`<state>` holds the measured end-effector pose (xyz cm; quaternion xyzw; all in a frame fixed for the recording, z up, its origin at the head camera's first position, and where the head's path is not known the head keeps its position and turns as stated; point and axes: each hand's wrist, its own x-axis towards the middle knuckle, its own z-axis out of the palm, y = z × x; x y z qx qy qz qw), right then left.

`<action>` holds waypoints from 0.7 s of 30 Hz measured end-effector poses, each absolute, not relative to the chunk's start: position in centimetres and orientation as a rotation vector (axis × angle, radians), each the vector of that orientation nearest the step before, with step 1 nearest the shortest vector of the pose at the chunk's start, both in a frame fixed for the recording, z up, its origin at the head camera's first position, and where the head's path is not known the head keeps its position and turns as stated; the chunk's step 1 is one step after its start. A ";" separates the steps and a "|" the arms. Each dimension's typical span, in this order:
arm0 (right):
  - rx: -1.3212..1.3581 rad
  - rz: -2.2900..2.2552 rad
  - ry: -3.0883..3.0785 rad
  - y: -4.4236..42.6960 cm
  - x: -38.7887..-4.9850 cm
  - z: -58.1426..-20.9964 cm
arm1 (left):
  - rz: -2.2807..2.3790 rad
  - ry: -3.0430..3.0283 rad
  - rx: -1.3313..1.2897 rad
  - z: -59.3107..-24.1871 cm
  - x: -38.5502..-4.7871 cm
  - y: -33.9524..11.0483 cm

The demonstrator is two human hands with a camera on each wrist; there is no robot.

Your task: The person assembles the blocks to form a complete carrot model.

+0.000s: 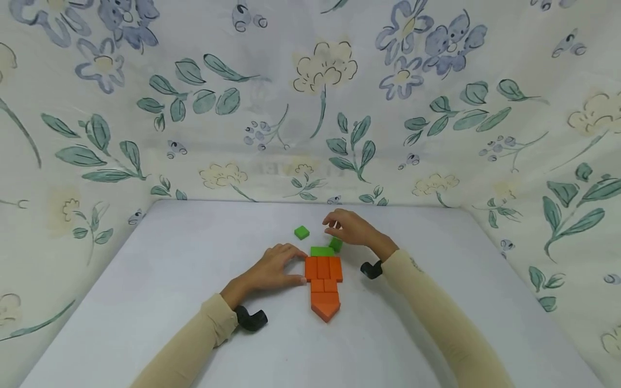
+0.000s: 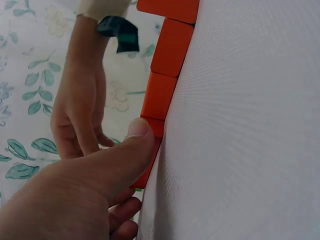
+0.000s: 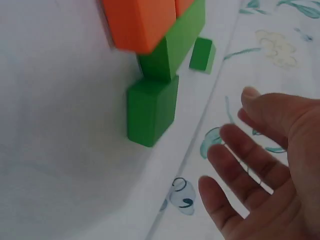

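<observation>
Flat orange blocks lie edge to edge on the white table, ending in a pointed orange block at the near end. Against their far edge lies a long green block. A tilted green block touches its right end. My left hand is at the left side of the orange blocks, its thumb touching them and its index fingertip near their far left corner. My right hand hovers just beyond the tilted green block, fingers loosely bent, holding nothing.
A separate green block lies farther back on the table, left of my right hand. Flower-printed cloth rises behind the table and at both sides. Black bands with protruding parts are on both wrists.
</observation>
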<state>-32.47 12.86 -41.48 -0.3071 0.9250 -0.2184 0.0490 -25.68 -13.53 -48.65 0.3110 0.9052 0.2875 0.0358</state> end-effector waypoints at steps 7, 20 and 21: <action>-1.075 -0.424 2.712 10.9 -34.8 -40.9 | 0.864 2.782 0.956 -48.6 -25.6 -13.3; -1.081 -0.322 2.590 7.6 -36.1 -41.7 | 0.868 2.786 0.996 -48.5 -25.5 -13.4; -1.081 -0.309 2.592 7.4 -36.1 -41.8 | 0.865 2.789 0.998 -48.6 -25.5 -13.4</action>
